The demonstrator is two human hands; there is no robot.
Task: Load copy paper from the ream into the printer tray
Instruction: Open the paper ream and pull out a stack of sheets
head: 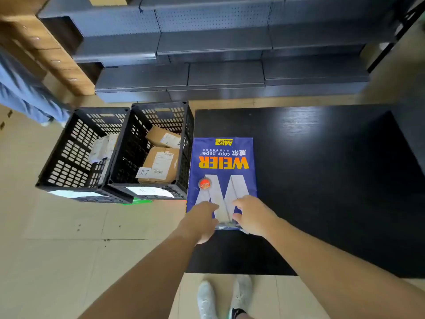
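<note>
A blue ream of copy paper (222,162), printed with yellow letters and a large grey W, lies flat near the left edge of a black table (322,157). Both hands rest on the ream's near end. My left hand (202,219) curls over its near left corner. My right hand (253,215) presses on the wrapper's near edge, fingers bent at the torn-looking flap. No printer or tray shows in this view.
Two black plastic crates (115,153) stand on the floor left of the table, holding cardboard parcels (161,162) and papers. Dark metal shelving (218,54) lines the far wall. My shoes (225,298) are at the table's near edge.
</note>
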